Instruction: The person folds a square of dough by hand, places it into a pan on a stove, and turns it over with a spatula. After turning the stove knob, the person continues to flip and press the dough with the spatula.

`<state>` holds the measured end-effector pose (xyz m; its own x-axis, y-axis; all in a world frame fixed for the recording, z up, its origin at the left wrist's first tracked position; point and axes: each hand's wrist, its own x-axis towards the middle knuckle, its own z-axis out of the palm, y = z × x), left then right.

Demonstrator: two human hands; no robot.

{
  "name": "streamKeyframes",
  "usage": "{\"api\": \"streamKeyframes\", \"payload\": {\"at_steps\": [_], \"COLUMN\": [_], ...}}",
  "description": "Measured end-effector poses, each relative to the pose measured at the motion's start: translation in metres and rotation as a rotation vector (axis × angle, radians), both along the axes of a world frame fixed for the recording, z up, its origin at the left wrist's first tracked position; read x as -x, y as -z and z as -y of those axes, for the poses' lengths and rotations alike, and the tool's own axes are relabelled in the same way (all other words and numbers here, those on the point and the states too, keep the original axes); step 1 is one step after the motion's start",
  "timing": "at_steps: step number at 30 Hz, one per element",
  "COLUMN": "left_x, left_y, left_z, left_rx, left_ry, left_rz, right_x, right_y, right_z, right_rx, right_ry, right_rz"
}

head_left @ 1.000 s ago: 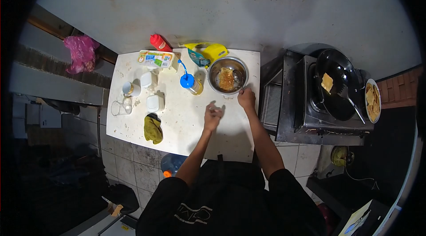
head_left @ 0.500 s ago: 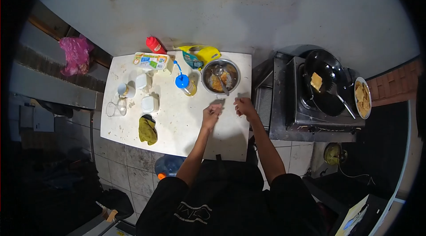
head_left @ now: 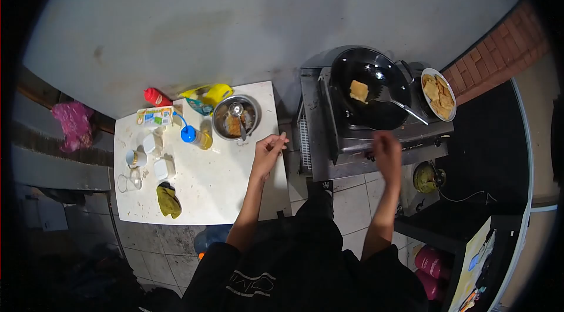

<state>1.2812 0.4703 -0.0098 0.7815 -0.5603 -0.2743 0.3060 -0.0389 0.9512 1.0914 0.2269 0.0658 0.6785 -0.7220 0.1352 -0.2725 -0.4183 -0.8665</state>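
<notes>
My left hand [head_left: 269, 154] hovers by the right edge of the white table, its fingers drawn together and nothing visible in them. Just in front of the stove, below the wok [head_left: 370, 115], is my right hand [head_left: 387, 156], too smeared by motion to read its fingers. A golden fried slice [head_left: 359, 91] lies in the wok. Beside it a metal spatula [head_left: 400, 105] rests with its handle over the rim. On the table a steel bowl [head_left: 218, 127] holds a ladle [head_left: 237, 110] and some brownish food.
A plate [head_left: 425, 77] of fried pieces stands right of the wok. The table [head_left: 229, 174] also carries an oil bottle [head_left: 197, 137], a red bottle [head_left: 157, 98], a yellow packet [head_left: 218, 92], white containers [head_left: 164, 168], glass cups and a green cloth [head_left: 168, 200]. The stove [head_left: 352, 156] stands across a gap.
My view and body have shifted right toward the stove. My right hand has left the table and moved to the stove's front. My left hand is now nearer the table's right edge.
</notes>
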Motion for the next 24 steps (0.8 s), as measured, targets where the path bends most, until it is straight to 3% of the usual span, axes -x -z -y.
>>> {"api": "streamKeyframes", "payload": {"at_steps": [2, 3, 5, 12, 15, 17, 20, 24], "left_x": [0.010, 0.012, 0.024, 0.043, 0.044, 0.048, 0.044, 0.037], "left_y": [-0.012, -0.015, -0.021, -0.043, -0.040, -0.046, -0.038, -0.062], "left_z": [0.021, 0.032, 0.051, 0.129, 0.149, 0.160, 0.167, 0.176], "left_rx": [0.056, 0.052, 0.081, 0.027, -0.035, -0.158, -0.167, -0.271], "left_ry": [0.067, 0.074, 0.099, -0.119, -0.200, -0.244, -0.286, -0.364], "left_rz": [0.034, 0.041, 0.123, 0.305, 0.379, 0.399, 0.438, 0.420], "right_x": [0.031, 0.042, 0.059, 0.071, 0.064, 0.061, 0.059, 0.055], "right_y": [-0.001, -0.005, -0.003, 0.028, 0.025, 0.014, 0.008, -0.003], "right_z": [0.049, 0.068, 0.109, 0.200, 0.217, 0.222, 0.217, 0.221], "right_rx": [0.338, 0.333, 0.645, 0.717, 0.591, 0.207, 0.397, 0.464], "right_ry": [0.172, 0.264, 0.309, 0.097, 0.088, -0.058, -0.214, -0.293], "right_rz": [0.037, 0.011, -0.201, -0.353, -0.289, -0.423, -0.419, -0.435]}}
